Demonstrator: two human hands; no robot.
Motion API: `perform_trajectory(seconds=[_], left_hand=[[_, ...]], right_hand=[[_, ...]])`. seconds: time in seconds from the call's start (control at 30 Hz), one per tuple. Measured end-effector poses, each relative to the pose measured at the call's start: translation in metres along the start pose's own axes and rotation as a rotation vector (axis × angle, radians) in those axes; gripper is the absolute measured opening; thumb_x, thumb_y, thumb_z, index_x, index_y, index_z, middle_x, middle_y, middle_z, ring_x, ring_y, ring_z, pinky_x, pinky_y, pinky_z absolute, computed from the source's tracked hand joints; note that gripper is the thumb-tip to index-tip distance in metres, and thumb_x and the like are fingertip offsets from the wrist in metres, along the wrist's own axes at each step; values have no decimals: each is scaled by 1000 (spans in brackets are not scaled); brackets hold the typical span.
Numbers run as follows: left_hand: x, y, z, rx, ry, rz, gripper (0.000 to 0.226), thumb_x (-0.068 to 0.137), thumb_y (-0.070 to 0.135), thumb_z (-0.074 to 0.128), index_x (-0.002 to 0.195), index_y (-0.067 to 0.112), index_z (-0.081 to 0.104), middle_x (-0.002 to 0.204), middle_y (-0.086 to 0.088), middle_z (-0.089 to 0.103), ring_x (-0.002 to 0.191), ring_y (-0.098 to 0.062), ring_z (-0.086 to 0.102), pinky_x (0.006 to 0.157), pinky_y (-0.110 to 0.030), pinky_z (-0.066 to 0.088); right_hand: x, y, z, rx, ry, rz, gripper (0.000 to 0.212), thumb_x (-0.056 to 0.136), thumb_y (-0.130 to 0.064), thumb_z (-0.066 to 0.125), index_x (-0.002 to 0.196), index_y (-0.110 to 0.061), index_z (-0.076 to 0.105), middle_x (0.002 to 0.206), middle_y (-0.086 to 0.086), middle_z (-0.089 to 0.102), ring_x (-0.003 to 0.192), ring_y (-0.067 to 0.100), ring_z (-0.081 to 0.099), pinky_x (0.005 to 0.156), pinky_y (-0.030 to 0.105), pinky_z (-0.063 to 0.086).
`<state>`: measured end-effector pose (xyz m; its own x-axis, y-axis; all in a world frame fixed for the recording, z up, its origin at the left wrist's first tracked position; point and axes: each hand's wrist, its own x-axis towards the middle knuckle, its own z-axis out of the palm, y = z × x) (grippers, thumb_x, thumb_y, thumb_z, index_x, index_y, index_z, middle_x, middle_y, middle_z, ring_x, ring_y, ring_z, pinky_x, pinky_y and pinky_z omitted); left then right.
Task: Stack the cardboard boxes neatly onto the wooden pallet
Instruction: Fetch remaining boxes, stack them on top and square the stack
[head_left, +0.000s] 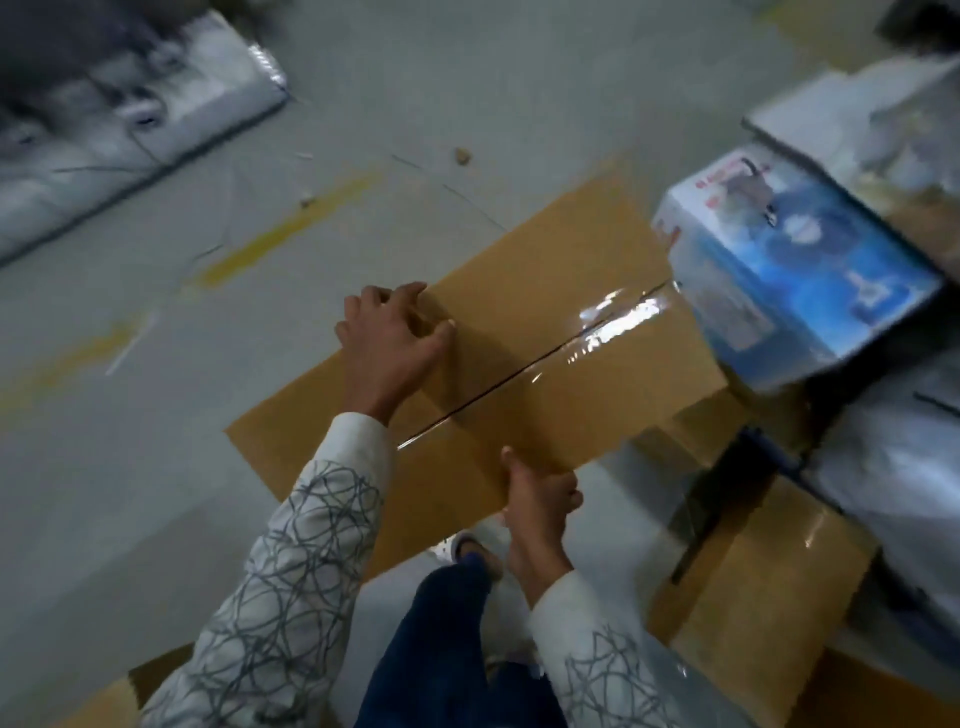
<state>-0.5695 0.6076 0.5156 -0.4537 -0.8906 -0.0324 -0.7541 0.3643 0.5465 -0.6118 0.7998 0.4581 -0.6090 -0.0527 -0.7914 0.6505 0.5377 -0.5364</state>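
Your left grip (392, 338) and right grip (540, 499) clasped the cardboard box (545, 322) between them, seemingly mid-carry; next called for squaring it onto the unseen pallet.

The light is dim, flat and cool, and seems to come from overhead. It glares white off the clear tape (613, 317) along the seam of the cardboard box (545, 249), right of centre. The left hand (395, 338) casts a soft shadow to its right on the box top. Motion blur smears the whole frame, worst on the blue printed box (795, 280) at right and the white bundle (130, 119) far left.
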Motion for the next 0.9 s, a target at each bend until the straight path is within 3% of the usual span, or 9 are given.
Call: perform_trajectory(seconds=[0.13,0.27,0.4,0.63,0.8,0.9], left_hand=[[20,-75,-75,89,141,-98,72,80,67,57,141,29,57,125,-5,53,120,-29,40,99,-42,32],[27,-144,-140,122,285,-302,74,78,67,59,140,27,55,125,-4,50,122,-30,37,101,-44,29],[20,-198,-187,87,404,-487,77,74,67,55,139,26,56,123,-2,47,122,-29,35,102,-43,26],[12,-279,-226,135,473,-755,69,82,62,65,140,27,55,125,-3,48,123,-28,34,105,-46,28],[26,-320,-239,141,530,-965,72,83,64,64,144,27,53,131,-5,49,127,-31,36,106,-48,28],[29,-338,-253,105,595,-1104,73,86,64,64,147,25,51,136,-8,50,130,-33,36,106,-48,30]], right_hand=[[-50,-27,83,-81,-182,15,83,88,-46,79,147,-15,30,147,13,36,120,39,53,101,58,54],[-88,-45,146,-209,-388,-56,74,92,-46,74,144,-16,31,135,5,34,110,30,49,99,58,55],[-120,-56,194,-415,-547,-133,72,93,-47,73,144,-15,33,138,4,33,119,31,51,94,57,58],[-146,-71,268,-679,-735,-98,76,91,-49,74,147,-16,35,126,0,31,119,33,54,89,57,60],[-148,-109,342,-857,-845,-54,77,89,-47,76,150,-17,38,143,7,39,116,36,54,84,56,62],[-158,-132,391,-963,-895,-104,77,91,-44,76,150,-16,35,144,7,35,121,37,52,87,59,60]])
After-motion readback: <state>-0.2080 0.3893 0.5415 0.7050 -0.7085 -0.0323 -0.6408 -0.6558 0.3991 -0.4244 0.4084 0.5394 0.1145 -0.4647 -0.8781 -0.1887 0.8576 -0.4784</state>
